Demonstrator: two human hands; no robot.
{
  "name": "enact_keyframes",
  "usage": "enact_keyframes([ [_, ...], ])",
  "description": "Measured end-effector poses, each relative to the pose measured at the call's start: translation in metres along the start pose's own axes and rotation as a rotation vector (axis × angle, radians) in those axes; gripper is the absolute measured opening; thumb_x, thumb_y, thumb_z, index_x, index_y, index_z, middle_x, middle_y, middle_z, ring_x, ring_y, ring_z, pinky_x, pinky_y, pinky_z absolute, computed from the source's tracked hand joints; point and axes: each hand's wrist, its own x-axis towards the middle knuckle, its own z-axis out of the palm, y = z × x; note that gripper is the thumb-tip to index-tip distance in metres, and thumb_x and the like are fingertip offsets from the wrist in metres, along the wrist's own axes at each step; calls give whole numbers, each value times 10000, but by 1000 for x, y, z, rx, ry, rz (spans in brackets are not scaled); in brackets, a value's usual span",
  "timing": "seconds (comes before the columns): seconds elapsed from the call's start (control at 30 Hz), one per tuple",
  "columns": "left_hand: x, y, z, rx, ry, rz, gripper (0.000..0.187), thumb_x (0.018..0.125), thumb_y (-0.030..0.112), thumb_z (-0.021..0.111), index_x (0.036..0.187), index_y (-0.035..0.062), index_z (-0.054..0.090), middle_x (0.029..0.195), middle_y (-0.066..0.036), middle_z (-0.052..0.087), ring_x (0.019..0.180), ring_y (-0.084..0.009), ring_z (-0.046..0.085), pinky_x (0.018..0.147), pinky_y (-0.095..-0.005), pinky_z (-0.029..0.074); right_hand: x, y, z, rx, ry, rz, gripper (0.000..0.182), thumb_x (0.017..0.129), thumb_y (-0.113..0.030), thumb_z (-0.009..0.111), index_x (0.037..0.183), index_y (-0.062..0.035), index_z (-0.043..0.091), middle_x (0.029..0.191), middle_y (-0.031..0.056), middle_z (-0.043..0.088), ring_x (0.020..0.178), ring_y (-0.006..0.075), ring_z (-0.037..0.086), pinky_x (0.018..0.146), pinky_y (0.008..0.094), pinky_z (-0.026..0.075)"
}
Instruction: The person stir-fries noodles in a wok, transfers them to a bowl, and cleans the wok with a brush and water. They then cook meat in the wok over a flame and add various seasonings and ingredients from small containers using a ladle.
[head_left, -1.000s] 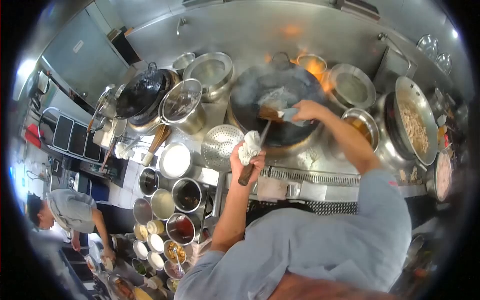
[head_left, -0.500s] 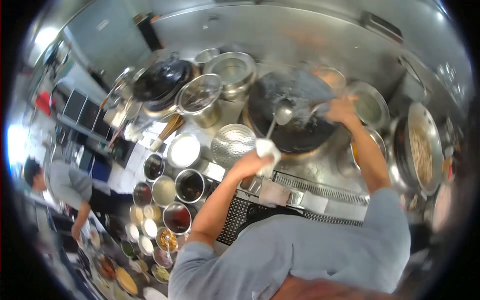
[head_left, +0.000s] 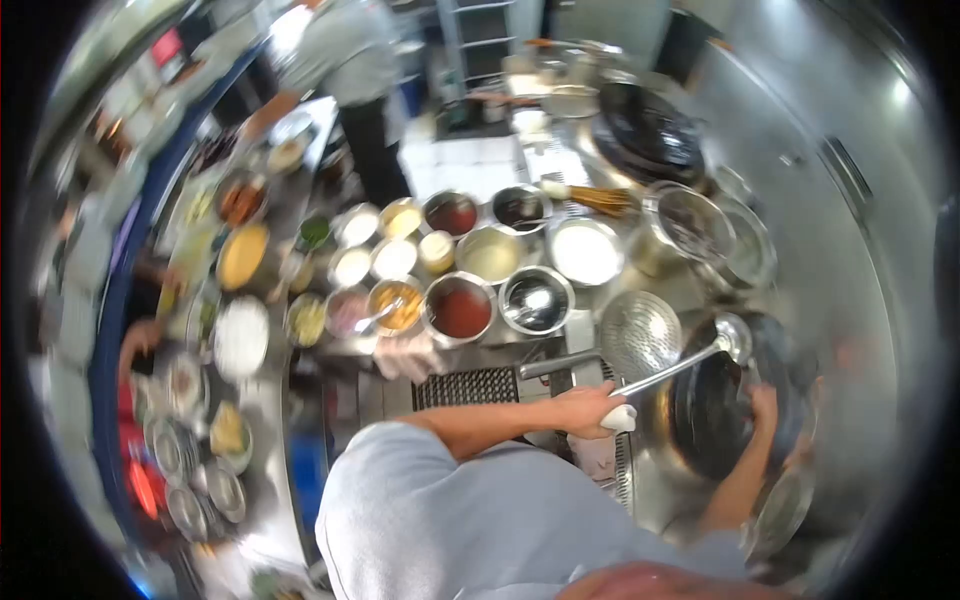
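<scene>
My left hand (head_left: 590, 410) is closed around the long handle of a metal ladle (head_left: 680, 370); a white cloth (head_left: 621, 418) bunches under its fingers. The ladle's bowl is over the near-left edge of a large black wok (head_left: 705, 425). At the wok's inner side, my right hand (head_left: 763, 405) is closed on a small greyish thing, too blurred to name. A perforated skimmer (head_left: 640, 335) lies left of the wok, close to the ladle.
Left stand several metal pots of sauces, including a red one (head_left: 460, 308), and bowls of ingredients. A second dark wok (head_left: 650, 135) and a strainer over a pot (head_left: 690, 222) are at the back. A co-worker (head_left: 350, 70) stands at the far counter.
The view has swung left, bringing the sauce pots and counter toward the middle and the wok to the right. My left hand still holds the ladle; my right hand stays at the wok.
</scene>
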Motion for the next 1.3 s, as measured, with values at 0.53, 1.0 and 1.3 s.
enact_keyframes([
  [0.53,26,-84,58,94,149,-267,530,722,298,703,1141,33,517,1134,-261,493,962,-418,589,839,-495,477,-29,31,12,-825,-190,-97,521,824,-241,611,1294,-39,515,1168,222,598,1003,286,616,861,391,488],
  [1.0,83,34,60,-1816,-379,-530,655,897,586,406,1400,168,376,1283,-112,525,1109,-340,551,916,-676,398,-111,-18,-14,-253,-267,205,562,705,-330,641,1239,-156,605,972,164,677,784,266,679,564,327,574],
  [1.3,156,77,100,-1526,-285,-616,682,900,674,328,1203,83,481,1132,-140,595,1056,-366,585,835,-571,515,-17,54,-98,-221,-128,261,365,693,-253,650,980,-33,694,956,137,689,764,282,678,592,402,567],
])
